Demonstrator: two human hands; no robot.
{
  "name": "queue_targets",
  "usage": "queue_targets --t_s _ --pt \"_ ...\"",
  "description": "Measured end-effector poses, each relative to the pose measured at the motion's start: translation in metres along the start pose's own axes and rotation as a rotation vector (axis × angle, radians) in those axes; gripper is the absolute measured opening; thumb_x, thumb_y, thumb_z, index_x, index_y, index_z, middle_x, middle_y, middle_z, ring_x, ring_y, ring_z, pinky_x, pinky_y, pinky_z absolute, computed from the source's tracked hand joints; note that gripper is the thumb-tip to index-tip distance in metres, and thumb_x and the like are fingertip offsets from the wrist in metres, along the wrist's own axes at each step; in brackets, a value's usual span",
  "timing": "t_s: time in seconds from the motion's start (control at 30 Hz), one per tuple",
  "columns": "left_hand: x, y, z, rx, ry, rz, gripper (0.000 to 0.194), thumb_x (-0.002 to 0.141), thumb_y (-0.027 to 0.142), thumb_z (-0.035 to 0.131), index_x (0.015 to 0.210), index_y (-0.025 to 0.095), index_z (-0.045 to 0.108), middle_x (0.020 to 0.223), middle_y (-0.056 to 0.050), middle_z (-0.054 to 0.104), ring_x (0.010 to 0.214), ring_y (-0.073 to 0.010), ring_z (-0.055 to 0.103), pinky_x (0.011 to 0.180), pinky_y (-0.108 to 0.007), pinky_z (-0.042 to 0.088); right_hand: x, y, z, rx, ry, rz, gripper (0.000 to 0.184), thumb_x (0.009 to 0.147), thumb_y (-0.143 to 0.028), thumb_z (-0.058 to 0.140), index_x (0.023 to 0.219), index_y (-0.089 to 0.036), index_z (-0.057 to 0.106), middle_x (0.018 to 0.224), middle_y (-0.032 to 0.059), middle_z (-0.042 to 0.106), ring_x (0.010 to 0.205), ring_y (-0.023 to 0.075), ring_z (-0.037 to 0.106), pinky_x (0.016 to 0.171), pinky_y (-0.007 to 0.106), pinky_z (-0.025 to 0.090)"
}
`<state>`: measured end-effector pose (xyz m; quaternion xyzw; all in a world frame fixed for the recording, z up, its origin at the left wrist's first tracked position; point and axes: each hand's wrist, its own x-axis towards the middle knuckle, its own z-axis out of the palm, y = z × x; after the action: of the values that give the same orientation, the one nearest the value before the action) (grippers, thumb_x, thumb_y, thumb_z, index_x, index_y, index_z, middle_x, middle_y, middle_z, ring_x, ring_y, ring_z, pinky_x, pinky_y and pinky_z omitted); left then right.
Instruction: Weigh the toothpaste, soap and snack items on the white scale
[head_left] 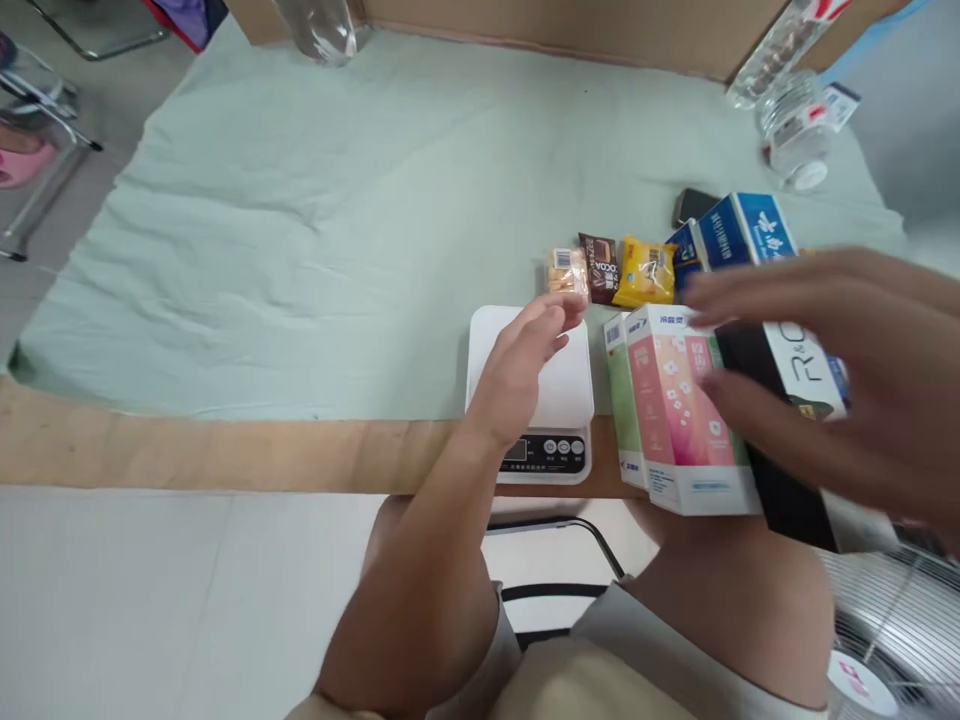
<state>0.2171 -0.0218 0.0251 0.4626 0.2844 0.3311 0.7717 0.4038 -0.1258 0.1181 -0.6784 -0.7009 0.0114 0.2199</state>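
Observation:
My left hand (525,365) is over a white kitchen scale (566,385), fingers loosely stretched with nothing in them; I cannot tell whether it touches the plate. The scale's black button panel (562,453) faces me. To the right, my right hand (832,370) hovers blurred above a group of boxes, thumb and fingers apart and nothing held. Under it stand a pink and white box (686,410), a green box (624,400) and a black box (784,480), partly hidden. Behind the scale lie a clear snack packet (566,270), a brown cocoa packet (600,268) and a yellow packet (646,272).
Blue boxes (739,235) and a dark object (694,205) stand behind the pink box. Clear bottles (795,130) lie at the back right, another clear container (319,30) at the back left. A cardboard wall (540,35) borders the green cloth (337,230). A fan (900,620) is at lower right.

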Motion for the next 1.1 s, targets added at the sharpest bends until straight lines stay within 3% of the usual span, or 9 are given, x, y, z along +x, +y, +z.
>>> queue_targets --t_s 0.07,0.17,0.33,0.43,0.53,0.63,0.83,0.97,1.1 --pt "0.001 0.005 -0.008 -0.024 -0.003 -0.012 0.031 0.101 0.047 0.053 0.110 0.024 0.071 0.139 -0.007 0.073 0.135 -0.0242 0.067 0.122 -0.043 0.047 0.057 0.013 0.018 -0.057 -0.255 -0.193 0.039 0.092 -0.041 0.052 0.125 -0.029 0.071 0.126 0.0122 0.077 0.112 0.0354 0.074 0.089 0.056 0.060" --pt "0.000 0.013 -0.018 0.002 -0.031 0.034 0.027 0.097 0.044 0.057 0.104 0.023 0.072 0.125 -0.007 0.078 0.123 -0.0239 0.072 0.115 -0.041 0.052 0.117 0.038 0.058 -0.243 -0.521 -0.168 0.059 0.086 -0.039 0.060 0.141 -0.019 0.064 0.143 0.0177 0.069 0.128 0.0409 0.067 0.098 0.055 0.057" --pt "-0.004 0.019 -0.027 0.029 0.046 0.174 0.015 0.092 0.034 0.061 0.093 0.022 0.071 0.101 -0.006 0.076 0.103 -0.0207 0.071 0.099 -0.035 0.058 0.143 0.056 0.101 -0.338 -0.780 -0.071 0.082 0.080 -0.038 0.071 0.158 -0.021 0.052 0.158 0.0178 0.058 0.126 0.0391 0.068 0.097 0.050 0.056" --pt "-0.003 0.018 -0.028 0.054 0.178 0.285 0.012 0.092 0.031 0.060 0.088 0.023 0.068 0.091 -0.004 0.072 0.091 -0.0184 0.068 0.087 -0.033 0.057 0.145 0.054 0.095 -0.356 -0.765 -0.033 0.084 0.079 -0.042 0.071 0.157 -0.020 0.053 0.153 0.0193 0.061 0.125 0.0398 0.069 0.095 0.048 0.056" --pt "0.000 0.016 -0.029 0.119 0.301 0.332 0.011 0.093 0.028 0.059 0.085 0.023 0.064 0.085 -0.003 0.069 0.086 -0.0173 0.066 0.084 -0.032 0.055 0.145 0.043 0.074 -0.412 -0.586 0.030 0.084 0.081 -0.052 0.062 0.156 -0.017 0.053 0.149 0.0169 0.063 0.125 0.0390 0.068 0.094 0.046 0.051" --pt "0.002 0.015 -0.031 0.229 0.368 0.312 0.009 0.092 0.025 0.059 0.083 0.023 0.061 0.086 -0.002 0.070 0.088 -0.0173 0.067 0.089 -0.033 0.054 0.131 0.018 0.058 -0.351 -0.427 -0.016 0.087 0.079 -0.054 0.066 0.157 -0.020 0.051 0.148 0.0133 0.064 0.122 0.0360 0.068 0.094 0.047 0.050" --pt "-0.005 0.016 -0.041 0.502 0.435 0.242 0.009 0.090 0.025 0.065 0.082 0.023 0.060 0.092 -0.001 0.072 0.095 -0.0186 0.065 0.094 -0.035 0.050 0.078 -0.026 0.069 -0.210 -0.518 -0.244 0.079 0.079 -0.051 0.071 0.152 -0.023 0.058 0.135 0.0173 0.072 0.119 0.0433 0.070 0.097 0.061 0.055" --pt "-0.012 0.023 -0.048 0.468 0.462 0.184 0.011 0.092 0.023 0.063 0.081 0.022 0.061 0.091 0.000 0.072 0.097 -0.0187 0.066 0.091 -0.035 0.049 0.068 -0.024 0.069 -0.171 -0.446 -0.219 0.079 0.086 -0.066 0.062 0.150 -0.020 0.058 0.148 0.0186 0.066 0.128 0.0424 0.066 0.104 0.061 0.053" --pt "-0.015 0.028 -0.055 0.424 0.467 0.123 0.013 0.092 0.020 0.064 0.079 0.022 0.062 0.086 0.002 0.072 0.090 -0.0171 0.066 0.081 -0.032 0.048 0.068 -0.025 0.063 -0.181 -0.447 -0.225 0.073 0.088 -0.064 0.060 0.146 -0.019 0.060 0.145 0.0194 0.066 0.128 0.0410 0.066 0.100 0.056 0.055"
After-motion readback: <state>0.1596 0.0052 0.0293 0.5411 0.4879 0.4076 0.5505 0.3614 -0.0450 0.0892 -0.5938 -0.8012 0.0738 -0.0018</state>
